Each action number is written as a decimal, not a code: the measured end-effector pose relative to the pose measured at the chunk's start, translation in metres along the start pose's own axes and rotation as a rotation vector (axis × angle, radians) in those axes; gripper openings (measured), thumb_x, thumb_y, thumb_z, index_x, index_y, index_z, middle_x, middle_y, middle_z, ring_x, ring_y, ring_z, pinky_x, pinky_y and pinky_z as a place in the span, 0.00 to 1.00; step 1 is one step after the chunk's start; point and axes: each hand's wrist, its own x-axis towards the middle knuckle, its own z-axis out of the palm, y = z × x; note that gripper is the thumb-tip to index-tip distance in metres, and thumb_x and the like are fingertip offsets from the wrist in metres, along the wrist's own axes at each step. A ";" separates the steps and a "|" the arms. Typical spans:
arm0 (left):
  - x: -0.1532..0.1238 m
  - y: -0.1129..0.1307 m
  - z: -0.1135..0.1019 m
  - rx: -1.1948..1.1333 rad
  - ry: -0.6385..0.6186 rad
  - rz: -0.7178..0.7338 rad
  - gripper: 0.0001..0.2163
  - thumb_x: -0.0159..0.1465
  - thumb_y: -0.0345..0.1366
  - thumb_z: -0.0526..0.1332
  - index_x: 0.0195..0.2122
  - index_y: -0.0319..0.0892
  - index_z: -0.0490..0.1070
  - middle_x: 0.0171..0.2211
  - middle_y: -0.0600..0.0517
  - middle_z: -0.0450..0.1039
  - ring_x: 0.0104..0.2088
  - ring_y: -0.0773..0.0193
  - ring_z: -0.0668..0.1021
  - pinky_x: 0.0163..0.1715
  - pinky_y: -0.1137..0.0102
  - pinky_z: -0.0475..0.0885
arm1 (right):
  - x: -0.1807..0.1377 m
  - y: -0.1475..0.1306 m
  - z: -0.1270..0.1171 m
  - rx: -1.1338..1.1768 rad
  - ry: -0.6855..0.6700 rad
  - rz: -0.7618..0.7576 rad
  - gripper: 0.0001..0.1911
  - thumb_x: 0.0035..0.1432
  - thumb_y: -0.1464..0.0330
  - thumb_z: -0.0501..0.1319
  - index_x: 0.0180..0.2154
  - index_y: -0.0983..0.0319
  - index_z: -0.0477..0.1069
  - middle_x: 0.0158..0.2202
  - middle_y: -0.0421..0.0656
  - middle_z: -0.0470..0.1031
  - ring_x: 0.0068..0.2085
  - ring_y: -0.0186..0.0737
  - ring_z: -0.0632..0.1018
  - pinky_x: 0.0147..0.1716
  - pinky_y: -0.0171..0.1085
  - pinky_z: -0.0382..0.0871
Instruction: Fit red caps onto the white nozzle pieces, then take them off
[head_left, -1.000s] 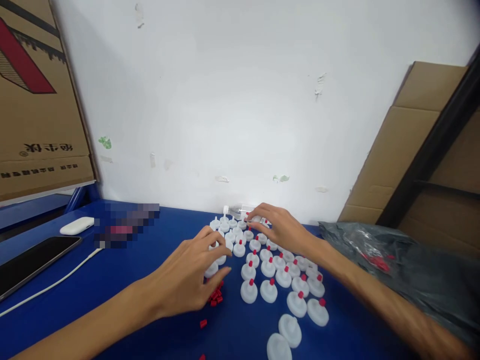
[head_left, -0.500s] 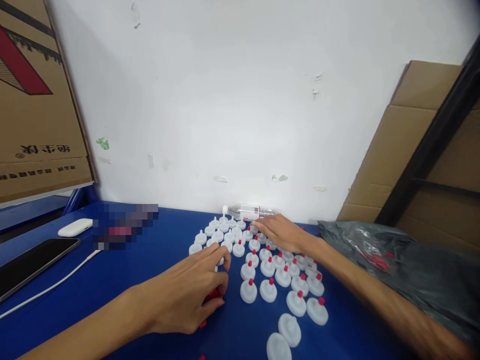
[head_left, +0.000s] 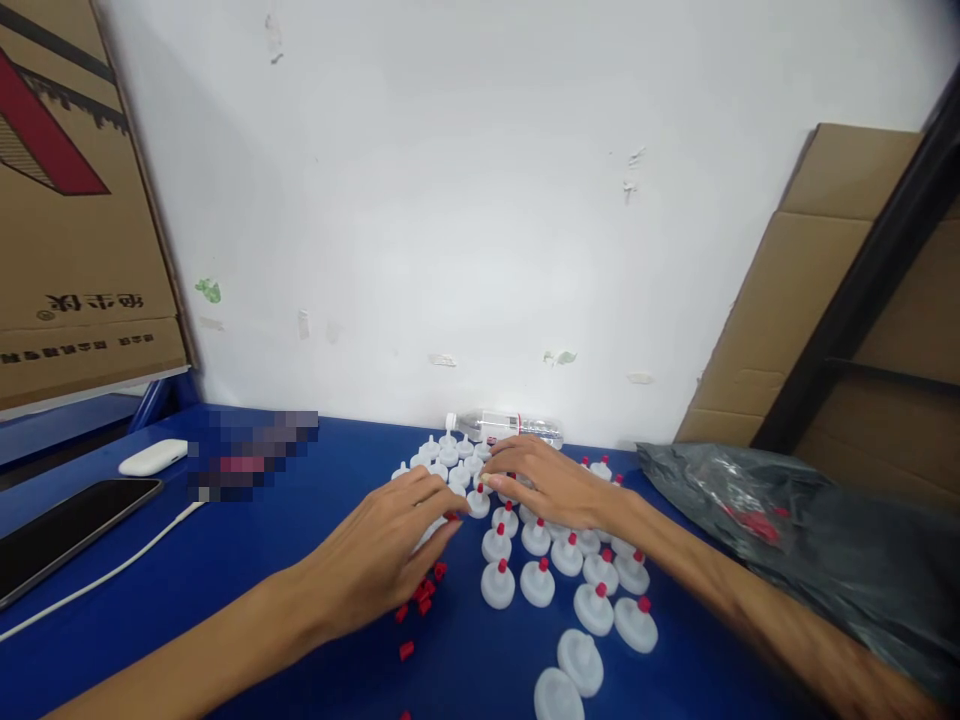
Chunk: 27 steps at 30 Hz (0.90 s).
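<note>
Several white plastic caps (head_left: pixel 537 583), many with red tips, stand in rows on the blue table (head_left: pixel 247 560). My left hand (head_left: pixel 382 550) hovers over a small heap of loose red tips (head_left: pixel 421 592), its thumb and forefinger pinched near a red tip. My right hand (head_left: pixel 551 485) rests on the caps in the middle of the rows, fingers curled onto a white cap near my left fingertips. Two caps (head_left: pixel 579 660) without red tips lie at the near edge.
A clear plastic bottle (head_left: pixel 502 426) lies by the white wall. A dark plastic bag (head_left: pixel 787 530) with red pieces sits at the right. At the left lie a phone (head_left: pixel 60 525), a white cable (head_left: pixel 112 565) and a white case (head_left: pixel 153 456). Cardboard boxes stand on both sides.
My left hand lifted off the heap of red tips and moved toward the caps. My right hand drew back from the far rows to meet it.
</note>
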 end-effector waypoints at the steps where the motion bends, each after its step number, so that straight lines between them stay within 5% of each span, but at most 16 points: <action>1: 0.000 -0.002 0.001 0.010 0.036 0.003 0.09 0.74 0.29 0.54 0.50 0.44 0.72 0.42 0.51 0.74 0.41 0.60 0.74 0.43 0.65 0.70 | 0.000 0.000 0.000 0.003 0.027 0.013 0.17 0.74 0.57 0.54 0.45 0.58 0.78 0.48 0.44 0.82 0.57 0.47 0.77 0.59 0.47 0.66; 5: 0.001 -0.006 0.001 0.029 0.125 -0.068 0.10 0.75 0.32 0.54 0.48 0.44 0.75 0.41 0.50 0.74 0.41 0.59 0.73 0.39 0.66 0.70 | 0.000 -0.001 0.000 0.011 0.144 0.066 0.15 0.66 0.54 0.64 0.45 0.59 0.75 0.44 0.45 0.81 0.46 0.46 0.80 0.48 0.45 0.71; 8: 0.002 -0.007 0.001 0.021 0.183 -0.136 0.09 0.75 0.33 0.55 0.45 0.43 0.75 0.39 0.50 0.75 0.40 0.59 0.73 0.40 0.65 0.71 | 0.001 -0.006 0.002 0.024 0.162 0.054 0.09 0.68 0.61 0.63 0.44 0.59 0.73 0.43 0.43 0.79 0.41 0.40 0.79 0.42 0.39 0.72; 12: 0.002 -0.011 0.003 0.005 0.222 -0.161 0.09 0.75 0.35 0.55 0.45 0.43 0.75 0.39 0.51 0.78 0.40 0.60 0.74 0.41 0.64 0.71 | 0.002 -0.011 -0.003 -0.004 0.107 0.045 0.07 0.70 0.67 0.59 0.47 0.58 0.73 0.43 0.42 0.80 0.42 0.40 0.79 0.43 0.39 0.71; 18: -0.001 -0.016 0.007 0.024 0.220 -0.179 0.08 0.75 0.35 0.56 0.44 0.43 0.75 0.39 0.51 0.78 0.40 0.59 0.75 0.40 0.65 0.72 | 0.000 0.001 -0.008 -0.079 -0.062 0.115 0.11 0.65 0.58 0.65 0.44 0.58 0.79 0.37 0.43 0.82 0.36 0.46 0.81 0.35 0.41 0.71; 27: -0.001 -0.014 0.007 -0.025 0.252 -0.219 0.08 0.74 0.37 0.57 0.44 0.45 0.76 0.38 0.53 0.79 0.40 0.61 0.78 0.39 0.67 0.73 | 0.002 0.006 -0.012 -0.076 -0.035 0.057 0.06 0.64 0.69 0.67 0.44 0.57 0.79 0.40 0.43 0.82 0.40 0.44 0.80 0.40 0.42 0.72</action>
